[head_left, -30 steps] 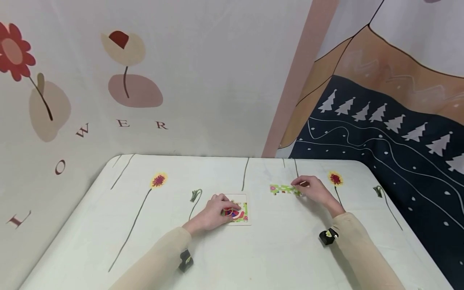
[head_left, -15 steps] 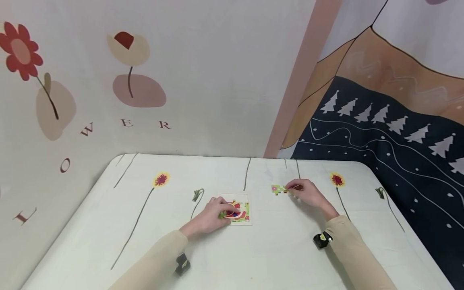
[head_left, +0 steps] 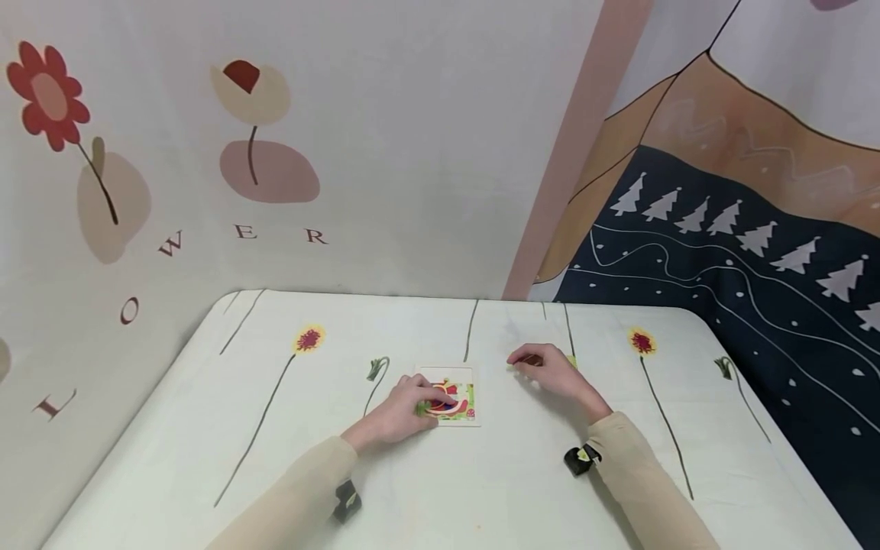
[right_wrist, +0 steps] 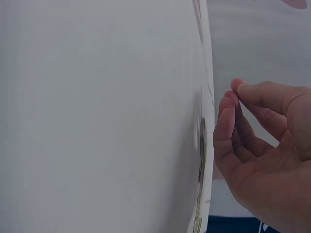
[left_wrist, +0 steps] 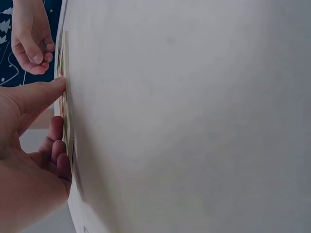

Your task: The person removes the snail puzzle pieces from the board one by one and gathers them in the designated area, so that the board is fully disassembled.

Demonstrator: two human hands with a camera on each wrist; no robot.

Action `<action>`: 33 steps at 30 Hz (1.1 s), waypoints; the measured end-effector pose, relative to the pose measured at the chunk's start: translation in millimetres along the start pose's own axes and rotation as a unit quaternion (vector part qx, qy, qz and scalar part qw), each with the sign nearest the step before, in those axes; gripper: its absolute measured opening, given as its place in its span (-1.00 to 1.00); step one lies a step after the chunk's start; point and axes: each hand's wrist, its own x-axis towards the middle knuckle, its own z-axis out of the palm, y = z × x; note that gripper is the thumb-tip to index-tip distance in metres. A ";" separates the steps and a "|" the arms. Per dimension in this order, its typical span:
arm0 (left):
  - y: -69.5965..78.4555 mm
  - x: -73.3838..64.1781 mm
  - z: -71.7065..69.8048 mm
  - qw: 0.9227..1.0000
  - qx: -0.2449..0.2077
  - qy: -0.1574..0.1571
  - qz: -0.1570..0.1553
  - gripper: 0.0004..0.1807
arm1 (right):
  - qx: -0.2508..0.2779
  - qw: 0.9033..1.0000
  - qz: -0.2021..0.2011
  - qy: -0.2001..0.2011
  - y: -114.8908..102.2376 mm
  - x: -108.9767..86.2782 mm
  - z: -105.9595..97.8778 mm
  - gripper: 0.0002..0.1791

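A square puzzle board [head_left: 473, 419] with a pale frame and a bright red, green and purple picture lies mid-table in the head view. My left hand [head_left: 404, 405] rests over its left side. One digit stretches across the picture; in the left wrist view the other fingers [left_wrist: 59, 148] bend with their tips at the board. To the right, my right hand [head_left: 546, 370] pinches with thumb and forefinger [right_wrist: 240, 87]; a small green puzzle piece [head_left: 510, 367] barely shows at the fingertips. Behind that hand, more green puzzle pieces [head_left: 572, 360] are mostly hidden.
The white tablecloth [head_left: 481, 489] carries printed flowers and stems, flat on the cloth. A pale printed curtain [head_left: 412, 153] rises behind the table's far edge, with a dark tree-patterned section [head_left: 722, 252] at the right. Black wrist cameras [head_left: 580, 461] hang under both sleeves.
My right hand has slid left along the row of green pieces, now covering most of them, its fingertips past the row's left end. My left hand stays on the board.
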 end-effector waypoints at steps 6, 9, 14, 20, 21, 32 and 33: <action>-1.4 1.0 -1.3 1.000 -0.010 -0.004 0.001 -0.61 | 0.002 1.000 -0.002 -0.016 -9.0 7.1 14.9 -0.85; -2.2 1.7 -2.0 1.000 -0.016 -0.008 0.002 -0.63 | 0.010 0.999 -0.009 -0.036 -13.4 10.7 21.8 -0.85; -3.8 2.9 -3.8 1.000 -0.025 -0.017 0.006 -0.61 | 0.009 0.998 -0.008 -0.063 -20.0 15.3 31.4 -0.84; -5.4 3.9 -6.0 0.999 -0.039 -0.028 0.007 -0.62 | -0.001 0.995 -0.011 -0.095 -27.0 18.5 39.0 -0.81; -5.7 4.0 -6.1 0.999 -0.040 -0.030 0.007 -0.62 | -0.002 0.995 -0.015 -0.101 -27.5 18.6 40.0 -0.81; -11.2 4.4 -6.9 0.998 -0.048 -0.032 0.018 -0.61 | -0.024 0.991 -0.023 -0.129 -34.5 17.6 45.8 -0.83; -12.0 4.7 -6.8 0.998 -0.049 -0.031 0.021 -0.61 | -0.025 0.991 -0.024 -0.131 -34.6 17.8 45.9 -0.84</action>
